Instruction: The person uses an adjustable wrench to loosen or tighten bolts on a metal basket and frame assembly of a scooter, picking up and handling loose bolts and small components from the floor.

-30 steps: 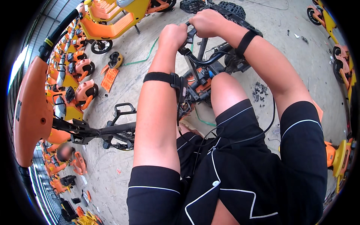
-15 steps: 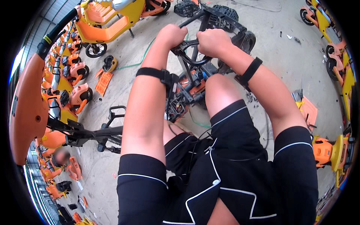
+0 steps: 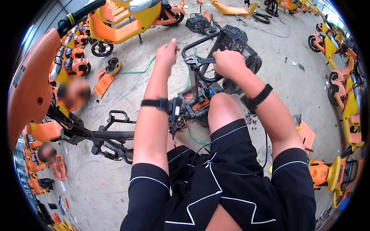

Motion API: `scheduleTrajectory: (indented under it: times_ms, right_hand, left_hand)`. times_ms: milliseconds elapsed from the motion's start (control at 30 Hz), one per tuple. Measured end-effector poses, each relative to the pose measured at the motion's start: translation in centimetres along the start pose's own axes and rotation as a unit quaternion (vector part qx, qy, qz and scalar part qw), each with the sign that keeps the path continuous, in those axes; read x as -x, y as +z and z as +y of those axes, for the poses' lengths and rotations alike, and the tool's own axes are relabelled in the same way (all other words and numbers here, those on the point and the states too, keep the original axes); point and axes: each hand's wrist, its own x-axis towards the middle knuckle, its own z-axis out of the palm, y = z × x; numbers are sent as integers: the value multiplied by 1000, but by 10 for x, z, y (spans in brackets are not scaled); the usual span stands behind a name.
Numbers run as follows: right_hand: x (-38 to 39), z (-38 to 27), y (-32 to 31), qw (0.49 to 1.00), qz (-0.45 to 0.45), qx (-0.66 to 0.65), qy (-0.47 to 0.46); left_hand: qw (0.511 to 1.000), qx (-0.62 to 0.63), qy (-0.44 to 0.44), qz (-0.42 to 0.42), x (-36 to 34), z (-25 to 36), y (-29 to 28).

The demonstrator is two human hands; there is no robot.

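My right hand (image 3: 230, 65) is closed around the handle of an adjustable wrench (image 3: 195, 61). The wrench's metal head lies against the black tubular loop (image 3: 210, 80) of a stripped scooter frame in front of me. To the left of that loop, my left hand (image 3: 167, 57) is raised, apart from the frame and the wrench. One finger or thumb sticks out and the others are partly curled, with nothing visible in them. Below the wrench, exposed wiring (image 3: 178, 122) and an orange part (image 3: 200, 104) show inside the frame, beside my bent knee.
An orange scooter front panel (image 3: 32, 88) and its black frame (image 3: 96, 134) stand close at my left. A yellow helmet (image 3: 113, 66) and an orange mat (image 3: 103, 85) lie on the floor. Yellow-orange scooters (image 3: 123, 29) line both sides. Small dark parts (image 3: 252, 119) are scattered near my right knee.
My left hand has come off the frame and moved left, away from it. The right hand has shifted slightly right and down, and the wrench now shows clearly. The view has tilted up.
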Motion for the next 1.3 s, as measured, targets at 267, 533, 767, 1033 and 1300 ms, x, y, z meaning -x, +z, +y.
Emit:
scheduleTrajectory:
  times_ms: [267,533,767,1033,1300]
  right_hand:
    - [4,-4,1,1000,15,-4,8]
    - [11,-10,7,999,34,5,16]
    - [-5,13,8,993,73,14,-89]
    - [-25,13,2,962,131,-238,-13]
    - [-28,39,39,946,217,-241,26]
  left_hand:
    - [997,-22,71,16,83,-42,18]
    - [993,-59,92,50,82,-37,49]
    - [993,-22,105,40,71,-56,48]
    - [994,59,84,35,78,-44,52]
    - [968,244,29,44,79,-24,29]
